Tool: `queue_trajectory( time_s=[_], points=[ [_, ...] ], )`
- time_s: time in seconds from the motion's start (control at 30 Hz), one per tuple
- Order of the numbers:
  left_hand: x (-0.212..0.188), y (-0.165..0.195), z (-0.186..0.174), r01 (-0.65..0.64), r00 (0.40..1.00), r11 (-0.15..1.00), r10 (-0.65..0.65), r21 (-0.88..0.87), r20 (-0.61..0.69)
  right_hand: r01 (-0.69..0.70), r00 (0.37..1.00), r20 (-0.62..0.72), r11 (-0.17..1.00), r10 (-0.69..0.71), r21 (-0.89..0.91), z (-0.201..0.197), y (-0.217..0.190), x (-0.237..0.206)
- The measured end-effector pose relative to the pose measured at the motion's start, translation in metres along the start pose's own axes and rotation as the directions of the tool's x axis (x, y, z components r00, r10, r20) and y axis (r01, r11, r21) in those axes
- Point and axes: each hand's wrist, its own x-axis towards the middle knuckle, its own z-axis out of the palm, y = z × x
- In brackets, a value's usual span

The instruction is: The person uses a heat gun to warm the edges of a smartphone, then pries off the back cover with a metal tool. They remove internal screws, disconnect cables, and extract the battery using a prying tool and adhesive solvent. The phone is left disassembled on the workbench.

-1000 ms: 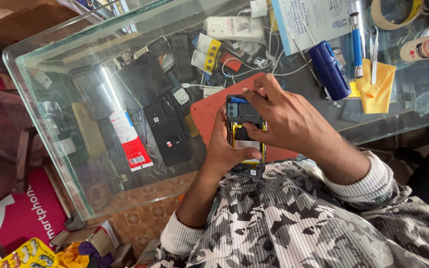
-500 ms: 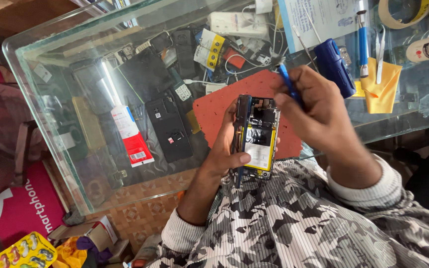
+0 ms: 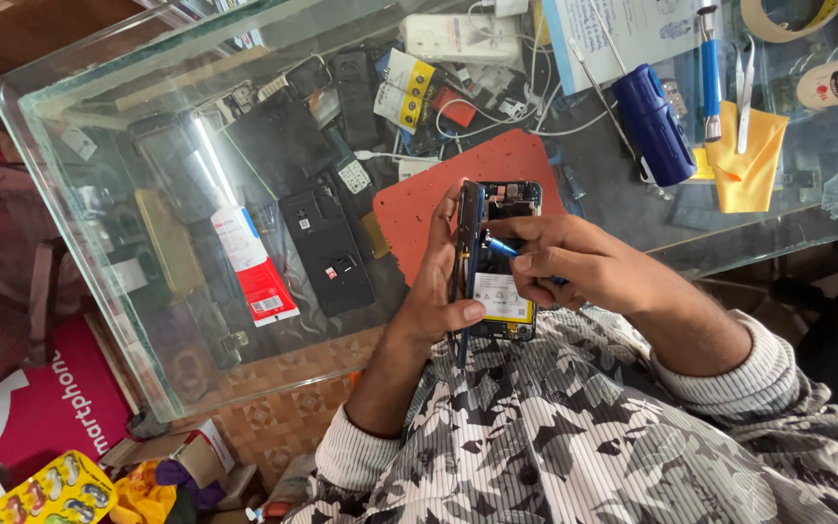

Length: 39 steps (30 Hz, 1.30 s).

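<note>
We note left hand (image 3: 435, 291) clasping opened phone (image 3: 499, 260), right hand (image 3: 574, 264) pinching blue tool (image 3: 502, 245), red-white packet (image 3: 254, 264) under glass counter (image 3: 99, 243) edge.

I see the opened phone (image 3: 497, 262) held over the near edge of the glass counter (image 3: 99, 175), just in front of the mat (image 3: 438, 194) lying on it. My left hand (image 3: 438, 281) grips it from the left; my right hand (image 3: 574, 262) sets a tool (image 3: 501, 246) on it from the right. A folded cloth (image 3: 747, 160) lies toward the counter's right end, with a cylinder (image 3: 654, 121) just left of it.
</note>
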Motion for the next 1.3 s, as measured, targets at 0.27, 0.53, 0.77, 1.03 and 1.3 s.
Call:
queue_trajectory(
  time_s=[0.27,0.53,0.77,1.03,1.3],
  points=[
    [0.001,0.001,0.000,0.021,0.999,0.997,-0.019,-0.072,0.034,0.082,0.996,0.048,0.996,-0.080,-0.042,-0.005,0.007,0.004],
    [-0.001,0.012,0.005,0.072,0.997,0.989,-0.068,-0.127,0.038,0.028,0.997,0.062,0.982,-0.040,0.187,-0.006,0.008,0.012],
    [0.000,0.011,0.006,0.062,0.998,0.991,-0.059,-0.120,0.030,0.011,1.000,0.013,0.972,-0.014,0.235,-0.006,0.013,0.013],
    [-0.003,-0.003,0.001,0.045,0.998,0.904,-0.026,-0.425,0.051,0.293,0.796,-0.346,0.816,-0.497,-0.498,0.006,0.015,-0.002],
    [-0.008,-0.014,-0.004,0.113,0.991,0.929,-0.079,-0.353,0.108,0.254,0.757,-0.073,0.396,-0.650,-0.882,0.021,0.006,0.005]
  ],
)
